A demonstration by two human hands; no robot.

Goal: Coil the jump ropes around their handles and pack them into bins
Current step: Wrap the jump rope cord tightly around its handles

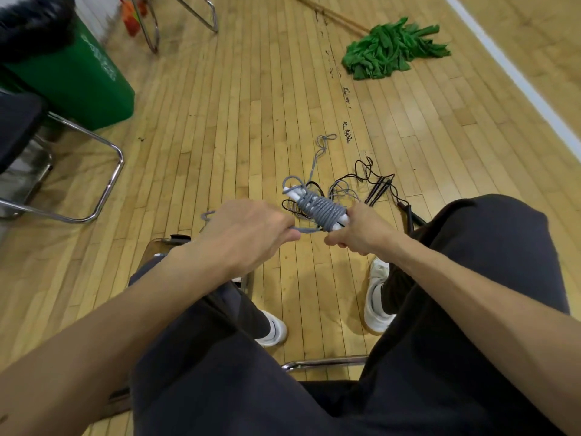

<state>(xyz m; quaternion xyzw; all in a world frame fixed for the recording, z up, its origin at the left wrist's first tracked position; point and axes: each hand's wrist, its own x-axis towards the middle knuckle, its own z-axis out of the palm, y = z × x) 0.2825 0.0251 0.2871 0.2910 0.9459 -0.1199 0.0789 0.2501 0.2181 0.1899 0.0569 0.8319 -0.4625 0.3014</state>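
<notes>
The right hand [358, 231] is gripping the near end of the handles [294, 193], fingers curled round them, just right of frame centre. The gray rope [320, 210] is sitting wound in tight turns round those white handles, which are pointing away toward 11 o'clock. The left hand [248, 229] is pinching a short taut stretch of the same rope between thumb and curled fingers, at 9 o'clock of the coil and just beside it. A small loop of rope is sticking out past the hand on its 9 o'clock side. Both hands are hovering above the floor [235, 105], between the person's knees. Beyond the coil, a loose gray strand [320, 149] is trailing over the boards toward 12 o'clock. The black ropes [374, 184] are lying tangled at 2 o'clock of the coil. The green bin [78, 86] is standing well apart at 10 o'clock, with a chair [94, 171] beside it. A mop [390, 48] is lying far off at 1 o'clock.
</notes>
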